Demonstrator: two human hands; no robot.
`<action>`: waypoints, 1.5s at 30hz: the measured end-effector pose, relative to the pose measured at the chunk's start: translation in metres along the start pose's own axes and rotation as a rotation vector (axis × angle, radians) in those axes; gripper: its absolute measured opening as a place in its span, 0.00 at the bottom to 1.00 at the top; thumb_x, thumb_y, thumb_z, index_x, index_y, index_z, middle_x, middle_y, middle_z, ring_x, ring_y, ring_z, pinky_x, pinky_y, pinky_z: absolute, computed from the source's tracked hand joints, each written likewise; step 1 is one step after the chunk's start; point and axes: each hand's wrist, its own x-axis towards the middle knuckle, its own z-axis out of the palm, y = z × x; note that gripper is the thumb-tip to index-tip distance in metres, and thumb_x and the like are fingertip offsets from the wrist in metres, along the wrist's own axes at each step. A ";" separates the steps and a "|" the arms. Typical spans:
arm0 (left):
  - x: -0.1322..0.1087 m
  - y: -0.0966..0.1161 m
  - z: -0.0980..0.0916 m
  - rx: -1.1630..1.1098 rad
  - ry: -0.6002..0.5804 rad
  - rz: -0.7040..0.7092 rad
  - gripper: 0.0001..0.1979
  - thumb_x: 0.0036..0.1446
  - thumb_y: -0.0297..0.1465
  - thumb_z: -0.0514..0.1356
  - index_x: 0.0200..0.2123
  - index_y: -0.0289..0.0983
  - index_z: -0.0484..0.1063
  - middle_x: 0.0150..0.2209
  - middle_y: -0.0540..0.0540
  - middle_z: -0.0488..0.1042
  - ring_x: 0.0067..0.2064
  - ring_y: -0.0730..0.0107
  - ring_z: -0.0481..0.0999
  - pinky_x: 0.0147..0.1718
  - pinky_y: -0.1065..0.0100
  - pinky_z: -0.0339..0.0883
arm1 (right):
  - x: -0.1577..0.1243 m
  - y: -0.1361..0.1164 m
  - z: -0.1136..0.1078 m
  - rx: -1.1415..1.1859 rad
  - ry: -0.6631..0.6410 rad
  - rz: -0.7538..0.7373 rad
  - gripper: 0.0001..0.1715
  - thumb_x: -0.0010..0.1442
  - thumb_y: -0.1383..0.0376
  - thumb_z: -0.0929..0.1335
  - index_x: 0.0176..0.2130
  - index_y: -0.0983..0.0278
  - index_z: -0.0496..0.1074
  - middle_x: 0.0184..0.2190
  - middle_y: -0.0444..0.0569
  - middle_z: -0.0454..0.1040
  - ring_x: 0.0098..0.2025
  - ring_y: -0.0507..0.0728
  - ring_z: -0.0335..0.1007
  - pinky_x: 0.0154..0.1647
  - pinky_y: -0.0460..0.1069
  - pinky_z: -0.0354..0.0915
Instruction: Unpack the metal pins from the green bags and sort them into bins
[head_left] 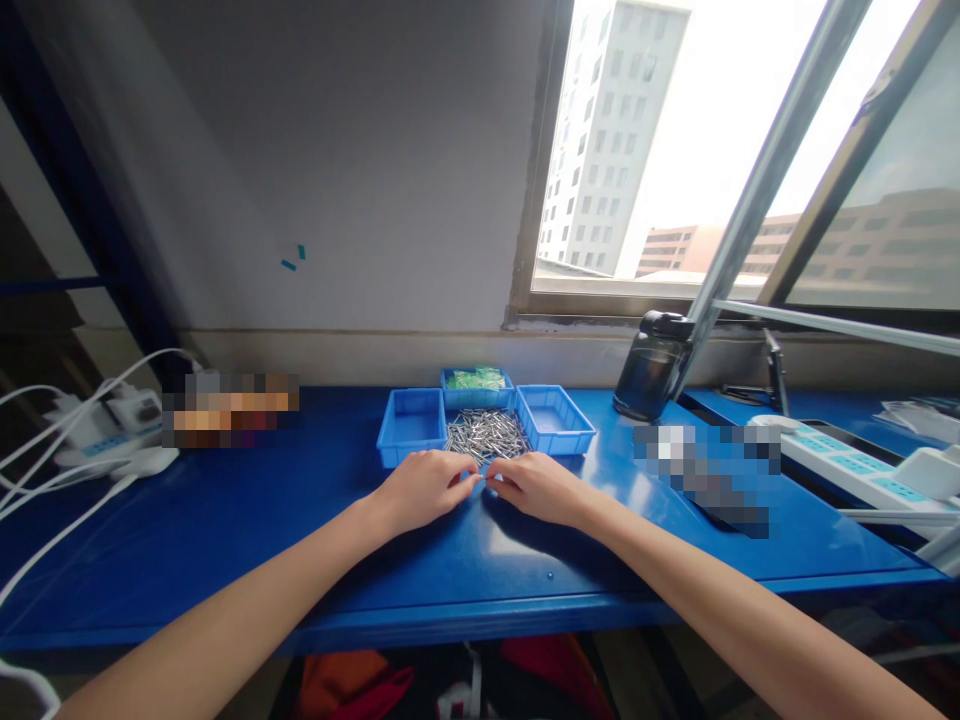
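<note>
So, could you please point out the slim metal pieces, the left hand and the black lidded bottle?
Slim metal pieces (pixel 489 435): head view, pile's middle.
Left hand (pixel 421 489): head view, back of hand.
Black lidded bottle (pixel 645 374): head view, its body.

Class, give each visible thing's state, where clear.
Left hand, fingers curled, grip unclear
Right hand, fingers curled, grip unclear
Slender silver metal pieces, loose, heaped
Left blue rectangular plastic bin, uncovered
Right blue rectangular plastic bin, uncovered
Rear blue rectangular plastic bin, uncovered, holding green packets
Black cylindrical bottle, upright, capped
Left white power strip, adapters attached

blue table (pixel 285 510) | three blue trays (pixel 409 415) | metal pieces (pixel 487 432) heaped between | black bottle (pixel 648 372)
</note>
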 end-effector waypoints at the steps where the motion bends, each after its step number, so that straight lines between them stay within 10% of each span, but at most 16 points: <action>1: 0.000 0.000 0.001 -0.015 0.007 0.010 0.11 0.59 0.35 0.50 0.37 0.42 0.71 0.29 0.51 0.74 0.31 0.70 0.72 0.29 0.73 0.58 | 0.000 0.000 0.000 0.016 0.010 -0.003 0.12 0.61 0.64 0.60 0.39 0.62 0.70 0.25 0.46 0.75 0.29 0.53 0.72 0.29 0.43 0.56; 15: 0.000 0.001 0.000 -0.181 0.147 0.120 0.07 0.57 0.31 0.53 0.37 0.39 0.70 0.38 0.50 0.74 0.37 0.72 0.72 0.31 0.76 0.63 | 0.002 0.005 0.002 0.161 0.095 -0.026 0.12 0.61 0.60 0.62 0.36 0.64 0.70 0.20 0.44 0.70 0.21 0.49 0.64 0.24 0.42 0.53; 45: 0.002 -0.007 0.009 0.120 0.028 0.033 0.08 0.57 0.32 0.51 0.30 0.39 0.68 0.27 0.51 0.73 0.29 0.70 0.72 0.26 0.72 0.56 | -0.002 0.009 0.002 -0.011 0.057 -0.036 0.07 0.56 0.67 0.63 0.35 0.62 0.70 0.23 0.44 0.73 0.24 0.50 0.66 0.25 0.43 0.52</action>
